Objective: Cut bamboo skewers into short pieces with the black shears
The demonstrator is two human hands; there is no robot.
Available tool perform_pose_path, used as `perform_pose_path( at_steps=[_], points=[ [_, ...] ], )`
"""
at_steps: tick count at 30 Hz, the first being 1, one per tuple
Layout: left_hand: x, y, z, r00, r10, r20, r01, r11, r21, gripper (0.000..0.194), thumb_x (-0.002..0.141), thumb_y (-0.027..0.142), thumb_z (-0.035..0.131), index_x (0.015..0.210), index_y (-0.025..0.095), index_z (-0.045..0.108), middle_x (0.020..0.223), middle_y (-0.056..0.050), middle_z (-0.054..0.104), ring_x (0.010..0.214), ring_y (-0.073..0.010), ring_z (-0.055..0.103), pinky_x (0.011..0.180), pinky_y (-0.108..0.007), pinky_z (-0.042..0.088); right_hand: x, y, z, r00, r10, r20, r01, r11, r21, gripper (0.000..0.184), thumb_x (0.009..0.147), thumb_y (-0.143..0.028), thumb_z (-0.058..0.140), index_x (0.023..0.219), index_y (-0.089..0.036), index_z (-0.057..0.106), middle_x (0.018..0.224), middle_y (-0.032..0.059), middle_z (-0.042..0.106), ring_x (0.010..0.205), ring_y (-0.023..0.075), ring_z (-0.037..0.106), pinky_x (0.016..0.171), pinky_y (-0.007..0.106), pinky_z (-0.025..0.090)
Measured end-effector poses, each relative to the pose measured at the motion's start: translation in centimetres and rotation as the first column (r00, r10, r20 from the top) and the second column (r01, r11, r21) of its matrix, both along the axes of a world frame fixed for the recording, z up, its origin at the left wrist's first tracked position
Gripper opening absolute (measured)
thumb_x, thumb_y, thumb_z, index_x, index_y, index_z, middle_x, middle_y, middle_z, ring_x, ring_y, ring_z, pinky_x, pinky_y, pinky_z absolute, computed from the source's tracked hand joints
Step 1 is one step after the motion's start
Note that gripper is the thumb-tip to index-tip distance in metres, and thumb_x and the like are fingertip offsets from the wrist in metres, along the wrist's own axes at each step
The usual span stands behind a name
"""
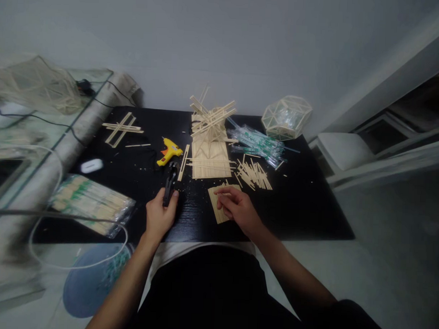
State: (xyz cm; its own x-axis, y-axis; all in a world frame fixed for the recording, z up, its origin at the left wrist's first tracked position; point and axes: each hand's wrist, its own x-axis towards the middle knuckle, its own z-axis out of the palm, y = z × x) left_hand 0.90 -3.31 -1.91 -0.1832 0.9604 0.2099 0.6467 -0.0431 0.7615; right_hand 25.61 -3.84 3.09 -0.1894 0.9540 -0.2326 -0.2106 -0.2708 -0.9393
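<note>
My left hand (160,213) is closed around the handles of dark pliers (172,175), whose head points away from me beside a yellow glue gun (169,151). Over a small flat panel of thin bamboo sticks (220,213) hovers my right hand (237,208), its fingers loosely bent and apart, with nothing visible in them. Whether the fingertips touch the panel I cannot tell. Beyond it, a stick-built structure (211,130) stands on a larger stick panel (210,171). Short cut sticks (255,175) lie in a loose pile to the right.
On the black table (294,196) are crossed sticks (122,128), a white case (91,166), wrapped chopsticks (95,203), plastic wrappers (258,143) and a faceted stick frame (288,116). A white cable (75,266) loops at left above a blue bin (78,289). A wall stands behind.
</note>
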Motion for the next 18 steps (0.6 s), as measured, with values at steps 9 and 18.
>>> perform_pose_path(
  at_steps=[9, 18],
  points=[
    [0.07, -0.06, 0.1, 1.0, -0.028, -0.01, 0.028, 1.0, 0.003, 0.033, 0.095, 0.05, 0.056, 0.081, 0.02, 0.06, 0.056, 0.005, 0.055, 0.046, -0.0117, 0.051, 0.052, -0.023, 0.039, -0.37, 0.16, -0.27, 0.999, -0.041, -0.011, 0.04, 0.998, -0.052, 0.033, 0.079, -0.046, 0.081, 0.092, -0.018, 0.069, 0.067, -0.0022, 0.062, 0.048, 0.0052, 0.035, 0.044, 0.023, 0.019],
    [0.37, -0.02, 0.49, 0.998, -0.057, -0.031, 0.057, 0.998, 0.027, 0.029, 0.095, 0.046, 0.055, 0.083, 0.02, 0.062, 0.055, 0.006, 0.053, 0.046, -0.0111, 0.049, 0.051, -0.022, 0.039, -0.3, 0.09, -0.38, 0.999, -0.031, 0.04, 0.033, 0.999, -0.04, 0.033, 0.081, -0.048, 0.08, 0.088, -0.018, 0.068, 0.07, -0.0024, 0.061, 0.05, 0.0055, 0.037, 0.044, 0.022, 0.023]
  ],
)
